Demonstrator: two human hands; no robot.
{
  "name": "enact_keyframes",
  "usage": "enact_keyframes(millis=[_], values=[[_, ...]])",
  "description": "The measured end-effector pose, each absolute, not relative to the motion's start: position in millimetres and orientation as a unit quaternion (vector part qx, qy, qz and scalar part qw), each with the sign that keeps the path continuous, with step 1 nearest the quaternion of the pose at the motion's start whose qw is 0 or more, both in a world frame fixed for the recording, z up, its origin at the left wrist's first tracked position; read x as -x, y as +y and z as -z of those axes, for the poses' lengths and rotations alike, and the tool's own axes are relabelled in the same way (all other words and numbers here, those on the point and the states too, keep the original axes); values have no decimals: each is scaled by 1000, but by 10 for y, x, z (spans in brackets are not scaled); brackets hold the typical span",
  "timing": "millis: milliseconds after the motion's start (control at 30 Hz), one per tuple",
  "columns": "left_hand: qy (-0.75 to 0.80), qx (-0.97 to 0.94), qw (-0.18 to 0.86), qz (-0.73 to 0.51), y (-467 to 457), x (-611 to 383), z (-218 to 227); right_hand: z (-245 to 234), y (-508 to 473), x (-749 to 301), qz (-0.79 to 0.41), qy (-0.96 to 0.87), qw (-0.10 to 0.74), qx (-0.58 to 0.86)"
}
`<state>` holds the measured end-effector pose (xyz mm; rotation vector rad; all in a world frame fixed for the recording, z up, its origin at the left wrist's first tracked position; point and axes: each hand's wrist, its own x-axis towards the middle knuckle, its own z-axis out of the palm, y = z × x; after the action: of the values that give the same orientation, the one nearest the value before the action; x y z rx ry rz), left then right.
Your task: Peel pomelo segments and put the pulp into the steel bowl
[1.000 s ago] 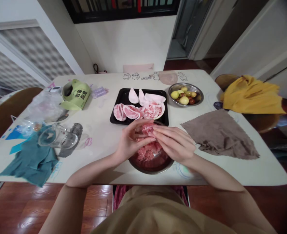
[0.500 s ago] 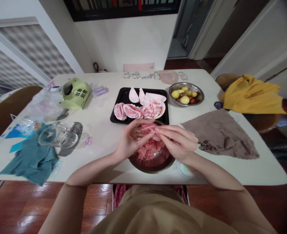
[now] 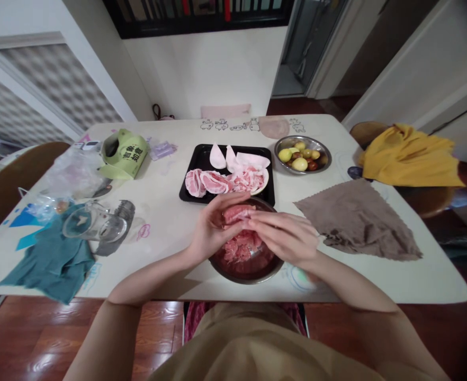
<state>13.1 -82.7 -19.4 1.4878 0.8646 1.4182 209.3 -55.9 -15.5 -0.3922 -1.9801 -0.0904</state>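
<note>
A red fruit piece (image 3: 238, 212) is held just below the middle of the frame, over the far part of a round bowl (image 3: 253, 279). The left hand (image 3: 213, 227) curls around it, thumb and fingers bent in from the side. The right hand (image 3: 287, 235) has its fingertips drawn together in a narrow pinch at the near right edge of the piece (exactly what they grip, flesh or skin, is too small to tell).

The flesh looks soft and wet, so a hard squeeze from the left could crush it, and a sharp tug from the right could tear it or let it slip. A dropped bit would probably land on the loose flesh (image 3: 239, 250) in the bowl; one flung away from the body could reach the black tray (image 3: 202, 153) instead, among the peels (image 3: 217, 157).

As for room, the bowl sits near the table's front edge at the lower middle, so a forearm pressing on its rim might push it that way. The tray closes off the space directly beyond, and a metal bowl of small fruits (image 3: 300, 165) stands at the upper right of it. To the right, a brown cloth (image 3: 362, 222) spreads close to the right hand. The widest open stretch of table (image 3: 164, 222) is left of the bowl, reaching to the glass jug (image 3: 94, 225).
</note>
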Motion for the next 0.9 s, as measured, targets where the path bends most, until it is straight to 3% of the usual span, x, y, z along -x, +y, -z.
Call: enact_keyframes(millis=[167,367,567,733,900], values=[[361,-648,357,-568,-838,-71,159,113,-564,-2097,146,-864,467,120],[364,-680,313,-554,-903,-58,138,78,-608,-2158,126,-874,449,134],[362,-710,270,-541,-937,-39,145,90,-644,-2267,65,-876,461,126],[354,-693,301,-552,-950,-27,179,117,-705,-2303,56,-869,461,170],[355,-667,317,-574,-945,-65,154,122,-649,-2267,84,-813,523,243]])
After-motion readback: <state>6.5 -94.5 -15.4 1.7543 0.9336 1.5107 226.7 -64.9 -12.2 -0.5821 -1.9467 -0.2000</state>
